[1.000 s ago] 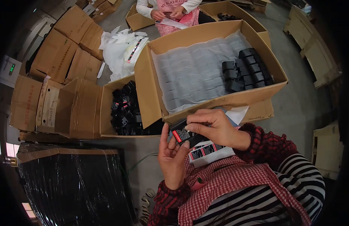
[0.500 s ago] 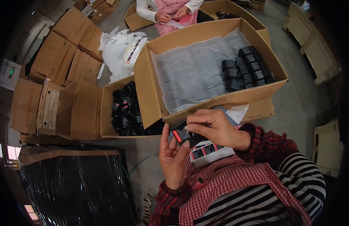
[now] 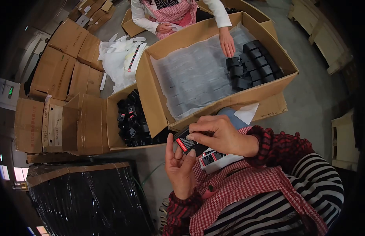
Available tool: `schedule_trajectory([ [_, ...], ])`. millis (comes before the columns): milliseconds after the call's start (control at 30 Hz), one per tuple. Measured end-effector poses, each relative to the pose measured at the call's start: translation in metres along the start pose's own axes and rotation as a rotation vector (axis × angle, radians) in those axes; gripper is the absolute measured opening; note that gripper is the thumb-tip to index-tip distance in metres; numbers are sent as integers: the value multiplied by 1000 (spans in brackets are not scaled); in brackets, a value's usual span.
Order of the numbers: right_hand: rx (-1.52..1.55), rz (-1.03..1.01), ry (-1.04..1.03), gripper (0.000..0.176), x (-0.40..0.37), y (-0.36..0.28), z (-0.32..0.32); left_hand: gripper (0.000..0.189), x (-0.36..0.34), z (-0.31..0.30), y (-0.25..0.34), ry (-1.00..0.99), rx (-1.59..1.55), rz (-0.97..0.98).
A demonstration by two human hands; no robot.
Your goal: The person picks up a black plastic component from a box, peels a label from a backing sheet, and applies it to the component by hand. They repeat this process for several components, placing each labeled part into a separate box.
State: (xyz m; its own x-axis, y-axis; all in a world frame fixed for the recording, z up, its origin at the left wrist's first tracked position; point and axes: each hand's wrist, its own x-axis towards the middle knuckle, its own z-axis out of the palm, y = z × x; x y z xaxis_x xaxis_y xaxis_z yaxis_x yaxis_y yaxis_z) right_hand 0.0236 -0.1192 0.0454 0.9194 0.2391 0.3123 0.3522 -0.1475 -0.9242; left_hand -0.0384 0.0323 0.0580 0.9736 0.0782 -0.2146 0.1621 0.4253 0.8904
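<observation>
My left hand (image 3: 181, 173) holds a black plastic part, thumb in front and fingers behind. On the part's face is a label (image 3: 184, 144) with a red strip and small pale print. My right hand (image 3: 225, 137) is closed in a pinch at the upper right edge of the label and part; whether it grips the label or the part's edge is hard to make out. Below it, on my lap, rests a white sheet of labels (image 3: 219, 161) in the same red and black, partly covered by my right hand and the part.
Ahead stands a large open carton (image 3: 229, 103) with translucent lining and black parts (image 3: 255, 67) at its right. A co-worker's hand (image 3: 227, 42) reaches into it. Left of it, another carton (image 3: 113, 129) holds loose black parts. A film-wrapped stack (image 3: 92, 196) stands lower left.
The co-worker's hand has gone from the lap into the large carton, above the black parts. My right fingertips have shifted slightly left along the label's edge. The view has tilted a little.
</observation>
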Motion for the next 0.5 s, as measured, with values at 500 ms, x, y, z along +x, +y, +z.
schedule_trajectory([
  [500,-278,-71,17,26,0,-1,1,61,5,3,-6,34,-49,0],
])
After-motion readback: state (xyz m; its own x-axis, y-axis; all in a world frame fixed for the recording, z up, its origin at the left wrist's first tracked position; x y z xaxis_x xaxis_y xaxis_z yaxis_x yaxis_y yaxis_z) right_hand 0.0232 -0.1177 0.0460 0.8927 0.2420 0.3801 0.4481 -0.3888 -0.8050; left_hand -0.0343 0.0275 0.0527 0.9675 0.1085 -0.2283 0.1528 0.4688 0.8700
